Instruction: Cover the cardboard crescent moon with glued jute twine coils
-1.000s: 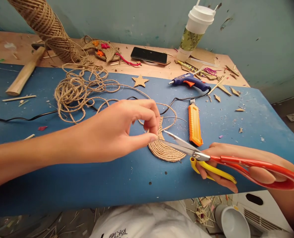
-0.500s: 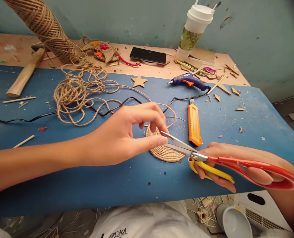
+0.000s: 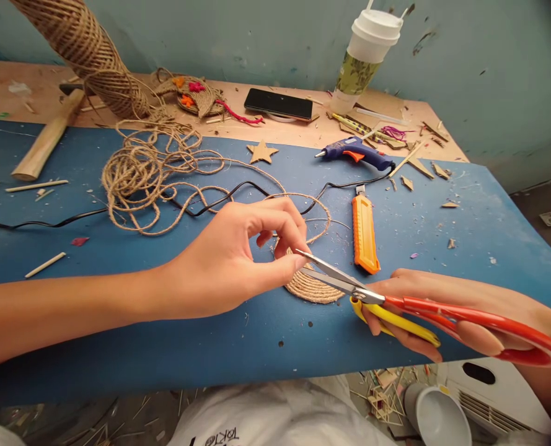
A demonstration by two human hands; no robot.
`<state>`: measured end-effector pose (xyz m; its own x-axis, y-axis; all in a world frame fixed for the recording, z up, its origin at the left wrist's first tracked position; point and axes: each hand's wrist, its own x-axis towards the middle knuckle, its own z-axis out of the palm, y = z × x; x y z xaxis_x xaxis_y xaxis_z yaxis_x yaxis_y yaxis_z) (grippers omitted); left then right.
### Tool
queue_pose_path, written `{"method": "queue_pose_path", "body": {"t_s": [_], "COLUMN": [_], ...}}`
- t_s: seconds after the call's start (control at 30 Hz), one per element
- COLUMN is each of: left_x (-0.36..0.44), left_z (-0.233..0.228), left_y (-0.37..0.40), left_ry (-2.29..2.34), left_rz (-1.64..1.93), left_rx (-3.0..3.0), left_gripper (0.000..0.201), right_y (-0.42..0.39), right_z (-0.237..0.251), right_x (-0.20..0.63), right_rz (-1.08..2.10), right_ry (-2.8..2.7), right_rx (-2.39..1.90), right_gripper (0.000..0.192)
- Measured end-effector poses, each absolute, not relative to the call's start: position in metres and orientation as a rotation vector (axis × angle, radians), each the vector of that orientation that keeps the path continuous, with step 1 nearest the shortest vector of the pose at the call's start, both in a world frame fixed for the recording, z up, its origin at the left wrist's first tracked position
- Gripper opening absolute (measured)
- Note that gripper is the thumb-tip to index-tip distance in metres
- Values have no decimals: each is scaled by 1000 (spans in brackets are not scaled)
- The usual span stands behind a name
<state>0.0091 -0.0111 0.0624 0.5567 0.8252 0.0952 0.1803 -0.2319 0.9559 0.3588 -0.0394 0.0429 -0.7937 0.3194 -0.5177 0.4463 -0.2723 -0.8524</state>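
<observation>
Left hand [image 3: 229, 260] pinching, probably twine; right hand [image 3: 442, 310] gripping scissors [image 3: 349, 284]

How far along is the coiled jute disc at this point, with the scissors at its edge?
Done: a flat round coiled jute disc lies on the blue board. In hand: the left hand pinches at the disc's edge while the right hand holds the red-and-yellow-handled scissors, blades open there. Left: the jute cord still runs uncut to the loose pile.
</observation>
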Motion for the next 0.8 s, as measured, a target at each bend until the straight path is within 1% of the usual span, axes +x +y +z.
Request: {"method": "queue_pose_path", "body": {"t_s": [0.1,0.33,0.47,0.53,0.63,0.73,0.8], "left_x": [9,9,5,3,1,0,-1], "left_z": [63,72,78,79,80,79,78], "left_y": [-12,-7,-4,-3,-1,2,8], "left_ry": [849,836,871,886,888,883,905], "left_rz": [736,619,529,492,487,539,600], "left_rx": [1691,1666,1709,1732,1780,1822,1804], "left_gripper": [13,14,16,17,16,13,12], "right_y": [-41,-39,-39,-40,-41,-43,-43], "right_z": [45,53,55,58,61,58,54], "right_x": [356,348,348,347,347,351,354], "right_rz": [-2257,-2193,-2150,-2103,-2102,-2150,-2162], "right_ry": [1791,1877,1879,1916,2017,2098,2112], "right_rx": [999,1033,1051,1054,1049,1008,982], "right_gripper": [95,89,97,95,87,80,81]}}
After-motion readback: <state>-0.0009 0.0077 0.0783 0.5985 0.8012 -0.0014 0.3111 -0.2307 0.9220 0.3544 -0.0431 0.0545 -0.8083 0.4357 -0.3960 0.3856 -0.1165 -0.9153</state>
